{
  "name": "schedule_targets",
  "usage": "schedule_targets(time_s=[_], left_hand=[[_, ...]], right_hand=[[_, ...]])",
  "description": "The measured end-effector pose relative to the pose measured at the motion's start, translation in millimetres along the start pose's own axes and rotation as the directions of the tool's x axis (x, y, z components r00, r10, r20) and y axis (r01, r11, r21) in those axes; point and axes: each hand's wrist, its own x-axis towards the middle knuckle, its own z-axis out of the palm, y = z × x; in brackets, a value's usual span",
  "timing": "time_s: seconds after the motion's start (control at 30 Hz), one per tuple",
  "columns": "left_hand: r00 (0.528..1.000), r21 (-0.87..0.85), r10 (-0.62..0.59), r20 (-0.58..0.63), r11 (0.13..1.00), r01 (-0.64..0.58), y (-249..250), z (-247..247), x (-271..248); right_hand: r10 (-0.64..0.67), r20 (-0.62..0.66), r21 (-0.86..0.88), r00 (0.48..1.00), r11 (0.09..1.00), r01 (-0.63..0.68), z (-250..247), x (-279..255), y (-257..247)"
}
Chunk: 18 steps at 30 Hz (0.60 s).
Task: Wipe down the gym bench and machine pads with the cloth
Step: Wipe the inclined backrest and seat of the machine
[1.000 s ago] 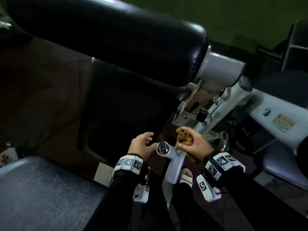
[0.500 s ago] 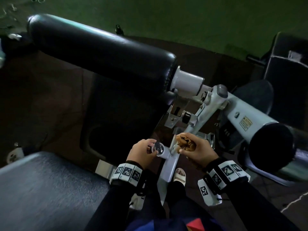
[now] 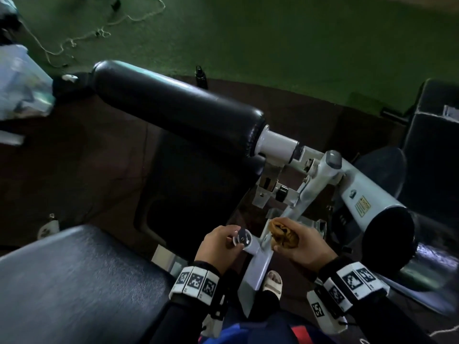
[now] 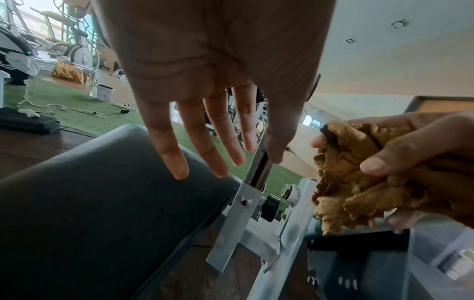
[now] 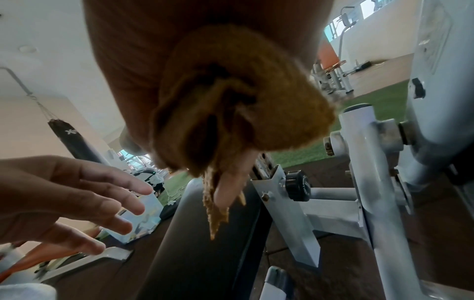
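Observation:
My right hand (image 3: 305, 244) grips a bunched brown cloth (image 3: 283, 233), held in the air beside the white frame tube; the cloth (image 5: 231, 101) fills the right wrist view. My left hand (image 3: 223, 242) is at the round end cap (image 3: 243, 240) of that tube, fingers straight and spread (image 4: 205, 146), holding nothing. The long black roller pad (image 3: 173, 110) crosses above both hands. A dark flat pad (image 3: 198, 189) lies below it, and the black seat pad (image 3: 74, 281) is at lower left. Neither hand touches a pad.
The white machine arm (image 3: 347, 187) with a black adjustment knob (image 3: 280, 193) runs to the right, ending in a black cap (image 3: 387, 234). A plastic bag (image 3: 19, 83), a bottle (image 3: 201, 76) and a loose cord (image 3: 99, 33) lie on the floor beyond. My sandalled foot (image 3: 273, 281) is below.
The head view has pulled back, so the whole roller pad shows. My left hand has closed in on the tube's end cap. The right hand still holds the cloth in the same place.

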Motion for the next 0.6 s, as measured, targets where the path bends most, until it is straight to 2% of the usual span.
schedule_targets(time_s=[0.27, 0.47, 0.6], left_hand=[[0.989, -0.072, -0.098, -0.112, 0.993, 0.09, 7, 18, -30], [0.959, -0.122, -0.16, -0.236, 0.983, 0.134, 8, 29, -57], [0.949, -0.15, -0.18, -0.257, 0.978, 0.145, 12, 36, -75]], right_hand=[[-0.132, 0.086, -0.035, 0.987, 0.99, 0.136, -6, -3, -4], [-0.19, 0.148, -0.039, 0.971, 0.98, 0.198, -4, -11, -10], [-0.23, 0.195, -0.036, 0.954, 0.97, 0.241, 0, -18, -13]])
